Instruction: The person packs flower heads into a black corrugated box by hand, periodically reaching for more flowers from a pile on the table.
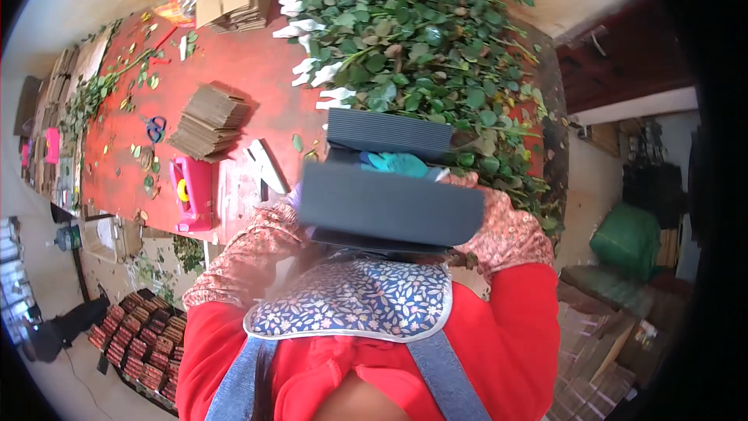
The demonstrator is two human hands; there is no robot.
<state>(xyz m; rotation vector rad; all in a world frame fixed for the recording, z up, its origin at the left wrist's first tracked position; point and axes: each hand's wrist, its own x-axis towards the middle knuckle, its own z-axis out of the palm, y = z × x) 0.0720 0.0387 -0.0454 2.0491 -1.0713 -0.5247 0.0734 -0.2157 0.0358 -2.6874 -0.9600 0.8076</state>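
Note:
In front of my chest is a dark grey panel (388, 204), its right edge blurred. Just beyond it lies a second dark piece with a ribbed face (388, 131); its exact kind is unclear. My right hand (400, 165), in a teal glove, shows in the gap between the two, its fingers partly covered. Only a purple sliver of my left hand (295, 194) appears at the near panel's left edge; the rest is hidden behind it. Leafy cut flower stems (421, 52) with white-wrapped heads (327, 73) are heaped just past the ribbed piece.
On the red tabletop (263, 82) lie a white stapler (267, 168), a pink tape dispenser (196, 196), folded cardboard pieces (210, 120) and blue-handled scissors (155, 128). More cardboard (231, 3) is stacked at the back. Red-and-brown bundles (143, 342) stand low on the left.

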